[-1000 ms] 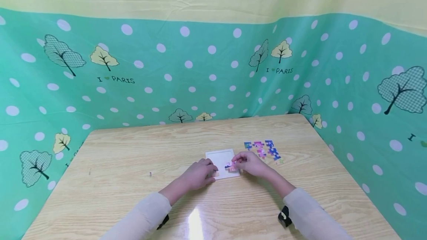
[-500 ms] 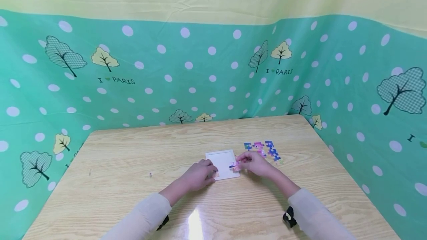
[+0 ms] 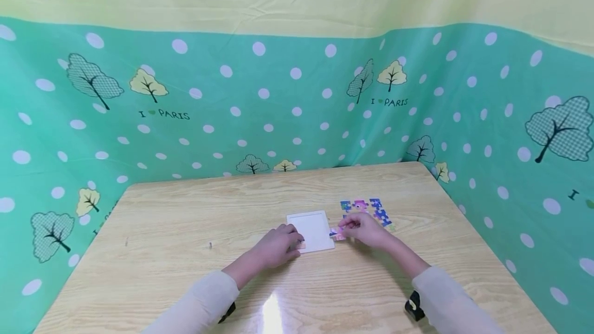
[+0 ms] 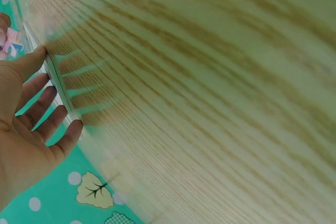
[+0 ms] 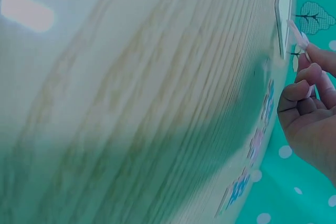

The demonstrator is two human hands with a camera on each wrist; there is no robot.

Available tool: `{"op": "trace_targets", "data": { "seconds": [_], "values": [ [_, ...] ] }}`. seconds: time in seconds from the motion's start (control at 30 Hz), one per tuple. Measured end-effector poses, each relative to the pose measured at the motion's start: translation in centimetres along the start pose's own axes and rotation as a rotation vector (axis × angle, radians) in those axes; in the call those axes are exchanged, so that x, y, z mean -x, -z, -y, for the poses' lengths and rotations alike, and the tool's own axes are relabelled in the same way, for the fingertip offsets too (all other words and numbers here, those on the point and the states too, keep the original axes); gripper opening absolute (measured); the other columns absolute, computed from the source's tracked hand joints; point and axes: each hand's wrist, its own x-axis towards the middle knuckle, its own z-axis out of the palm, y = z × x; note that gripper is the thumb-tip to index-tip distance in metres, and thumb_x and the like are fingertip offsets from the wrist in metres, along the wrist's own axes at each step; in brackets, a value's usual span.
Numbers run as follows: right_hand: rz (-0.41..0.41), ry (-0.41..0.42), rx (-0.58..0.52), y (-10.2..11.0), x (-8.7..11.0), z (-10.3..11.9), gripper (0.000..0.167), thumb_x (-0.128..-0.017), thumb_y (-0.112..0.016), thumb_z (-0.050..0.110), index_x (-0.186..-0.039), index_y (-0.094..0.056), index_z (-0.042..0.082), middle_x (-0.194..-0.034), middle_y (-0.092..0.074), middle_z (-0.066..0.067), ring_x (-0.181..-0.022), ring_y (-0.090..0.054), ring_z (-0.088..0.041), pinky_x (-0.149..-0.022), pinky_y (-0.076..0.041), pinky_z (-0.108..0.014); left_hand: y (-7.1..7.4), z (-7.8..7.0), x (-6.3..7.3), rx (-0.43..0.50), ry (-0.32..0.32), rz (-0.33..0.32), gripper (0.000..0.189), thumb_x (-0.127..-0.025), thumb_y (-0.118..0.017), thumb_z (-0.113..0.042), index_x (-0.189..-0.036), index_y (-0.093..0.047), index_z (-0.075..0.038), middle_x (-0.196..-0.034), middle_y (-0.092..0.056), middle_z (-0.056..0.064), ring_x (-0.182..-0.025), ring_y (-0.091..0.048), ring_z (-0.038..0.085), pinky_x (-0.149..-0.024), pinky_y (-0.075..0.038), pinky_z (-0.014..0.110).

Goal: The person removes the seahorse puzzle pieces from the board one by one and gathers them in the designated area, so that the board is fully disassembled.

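Note:
A shallow white puzzle tray [image 3: 312,224] lies on the table in the head view. My left hand [image 3: 277,246] holds it at its near left corner, the thumb by the front edge and the fingers over the inside. A small pale puzzle piece [image 3: 301,245] shows in that corner, partly covered by the fingertips. Just past the tray's right edge, my right hand [image 3: 364,229] pinches a pink-and-blue section of jigsaw puzzle [image 3: 336,234], slightly raised and partly hidden by the fingers. The left wrist view shows the left fingers [image 4: 47,98] spread along the tray's edge.
Several loose puzzle pieces [image 3: 375,203], blue and pink, lie behind and right of the right hand. The wooden table [image 3: 195,210] meets a green dotted curtain [image 3: 278,133] at its back. A tiny dark object [image 3: 210,245] lies left of the left hand.
My right hand has moved right with the pinched puzzle section, from above the tray to beyond its right edge. The left hand has stayed on the tray's corner.

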Motion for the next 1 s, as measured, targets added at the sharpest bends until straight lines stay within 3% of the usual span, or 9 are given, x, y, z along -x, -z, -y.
{"op": "trace_targets", "data": {
  "seconds": [0.37, 1.0],
  "values": [
    [-0.026, -0.031, 0.035, 1.6, 0.7, -1.1, 0.019, -0.083, -0.068, 0.013, -0.101, -0.066, 0.007, -0.086, -0.057, -0.006, -0.070, -0.053, -0.020, -0.056, -0.048, -0.026, -0.3, 0.0, 0.0, -0.003, 0.013, -0.004, 0.031, -0.087, -0.064, -0.032, -0.115, -0.064, -0.016, -0.108, -0.058, -0.001, -0.096, -0.053, 0.013, -0.073, -0.046, 0.029],
    [-0.046, -0.066, 0.038, 3.6, 1.6, -2.6, 0.023, -0.084, -0.065, 0.013, -0.105, -0.064, 0.003, -0.086, -0.056, -0.006, -0.070, -0.051, -0.018, -0.056, -0.046, -0.025, -0.2, 0.0, 0.0, 0.007, 0.020, 0.013, 0.032, -0.088, -0.064, -0.031, -0.116, -0.064, -0.016, -0.107, -0.058, -0.002, -0.096, -0.053, 0.013, -0.073, -0.046, 0.028]
  ]
}}
